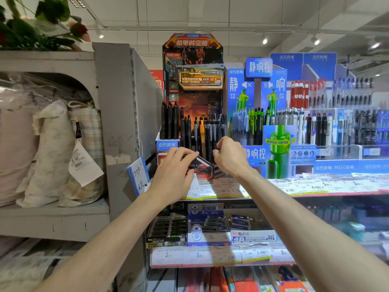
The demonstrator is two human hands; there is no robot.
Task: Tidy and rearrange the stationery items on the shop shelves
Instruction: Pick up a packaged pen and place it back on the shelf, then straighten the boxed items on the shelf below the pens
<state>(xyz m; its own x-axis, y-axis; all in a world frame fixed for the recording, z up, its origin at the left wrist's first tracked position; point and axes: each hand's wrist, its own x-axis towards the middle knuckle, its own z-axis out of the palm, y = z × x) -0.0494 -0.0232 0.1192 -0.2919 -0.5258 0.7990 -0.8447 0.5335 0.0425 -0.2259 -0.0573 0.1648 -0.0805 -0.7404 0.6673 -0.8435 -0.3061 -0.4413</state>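
A: Head view. Where are the hands?

B: Both at the dark pen stand [192,114] on the upper shelf [294,191]. Left hand [175,172] lies on the stand's front panel, fingers straight and close together, tips touching its top edge. Probably bracing the stand so it doesn't slide.

A: Right one?

B: Right hand [228,155] has fingers curled, thumb and forefinger pinched at the lower end of a dark pen [214,137] in the front row. Looks like seating or straightening it, my guess only.

A: How do the pens look?

B: Mostly black and grey, standing upright in stepped rows behind the fingertips. One orange pen [202,133] just left of the right hand's fingers breaks the colour run. Taller black ones sit at the back, up-left of the left fingertips.

A: Neighbours?

B: Blue pen stand [261,123] just right of the right hand, price tags [227,189] below both wrists.
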